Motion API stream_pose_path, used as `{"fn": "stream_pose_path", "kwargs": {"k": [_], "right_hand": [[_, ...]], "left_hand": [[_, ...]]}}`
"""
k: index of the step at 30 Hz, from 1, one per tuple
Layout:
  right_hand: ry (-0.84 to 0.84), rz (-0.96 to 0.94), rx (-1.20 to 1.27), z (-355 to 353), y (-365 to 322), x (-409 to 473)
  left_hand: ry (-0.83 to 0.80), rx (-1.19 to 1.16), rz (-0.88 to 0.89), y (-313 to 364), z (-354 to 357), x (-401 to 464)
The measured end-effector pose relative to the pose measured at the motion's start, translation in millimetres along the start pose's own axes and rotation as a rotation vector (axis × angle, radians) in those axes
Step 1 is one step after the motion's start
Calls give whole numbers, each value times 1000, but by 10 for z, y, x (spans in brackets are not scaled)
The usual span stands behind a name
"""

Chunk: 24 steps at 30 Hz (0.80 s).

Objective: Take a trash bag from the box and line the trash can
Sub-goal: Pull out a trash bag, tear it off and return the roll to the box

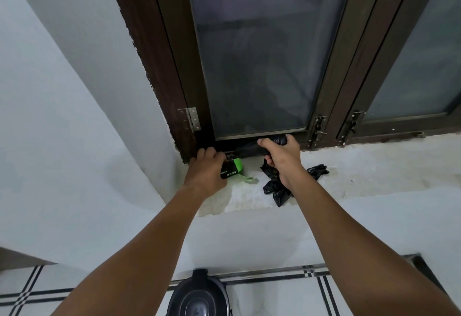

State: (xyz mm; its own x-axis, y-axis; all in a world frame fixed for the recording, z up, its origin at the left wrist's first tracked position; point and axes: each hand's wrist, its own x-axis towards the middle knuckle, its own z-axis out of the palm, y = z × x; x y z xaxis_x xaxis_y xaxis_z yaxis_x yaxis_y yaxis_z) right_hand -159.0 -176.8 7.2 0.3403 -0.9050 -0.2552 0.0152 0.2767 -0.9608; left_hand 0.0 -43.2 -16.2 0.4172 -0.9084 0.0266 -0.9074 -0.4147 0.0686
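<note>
1. Position: I stand facing a white window sill (361, 166) set below a dark brown window frame (159, 66) with frosted panes.

2. Left hand (205, 171): it rests at the 9 o'clock end of the sill, in the corner against the frame. Its fingers (208, 152) are curled down over the box (230, 170), a black and green pack printed "BECO". The box lies on the sill directly under the palm; a green tab projects from it toward 3 o'clock. The fingers hold the box closed-in from above.

3. Right hand (283, 157): it sits just at 3 o'clock of the left hand, the two hands near but apart. Its fingers (270, 142) are wrapped tight around a black trash bag (252, 150). One stretch of the bag runs taut from this fist toward the box at 9 o'clock. The remainder hangs crumpled below the fist and spreads over the sill toward 5 o'clock, with one loose end at 3 o'clock of the wrist.

4. Trash can (199, 295): it stands on the tiled floor (274, 298) at 6 o'clock, between my forearms, against the wall below the sill. It is dark, and seen from above. I cannot tell whether a liner is fitted.

5. Hardware: a metal hinge (193, 118) is at 12 o'clock of the left hand; window latches (318, 128) are at 1 o'clock of the right hand.
</note>
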Motion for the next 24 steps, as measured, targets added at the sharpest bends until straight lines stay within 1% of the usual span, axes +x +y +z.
{"fn": "stream_pose_path", "kwargs": {"k": [2, 4, 9, 17, 19, 24], "right_hand": [[-19, -18, 9, 11, -27, -13], [-34, -36, 10, 28, -56, -33], [-49, -94, -44, 78, -133, -96], [-148, -91, -140, 48, -241, -189], [-178, -85, -158, 47, -255, -195], [-235, -76, -193, 43, -261, -192]], "left_hand": [[51, -56, -10, -2, -42, -36], [64, -107, -30, 13, -100, -59], [110, -143, -27, 22, -173, -89], [208, -32, -53, -15, -179, -99], [214, -30, -46, -25, -175, -109], [154, -30, -34, -25, -178, -120]]}}
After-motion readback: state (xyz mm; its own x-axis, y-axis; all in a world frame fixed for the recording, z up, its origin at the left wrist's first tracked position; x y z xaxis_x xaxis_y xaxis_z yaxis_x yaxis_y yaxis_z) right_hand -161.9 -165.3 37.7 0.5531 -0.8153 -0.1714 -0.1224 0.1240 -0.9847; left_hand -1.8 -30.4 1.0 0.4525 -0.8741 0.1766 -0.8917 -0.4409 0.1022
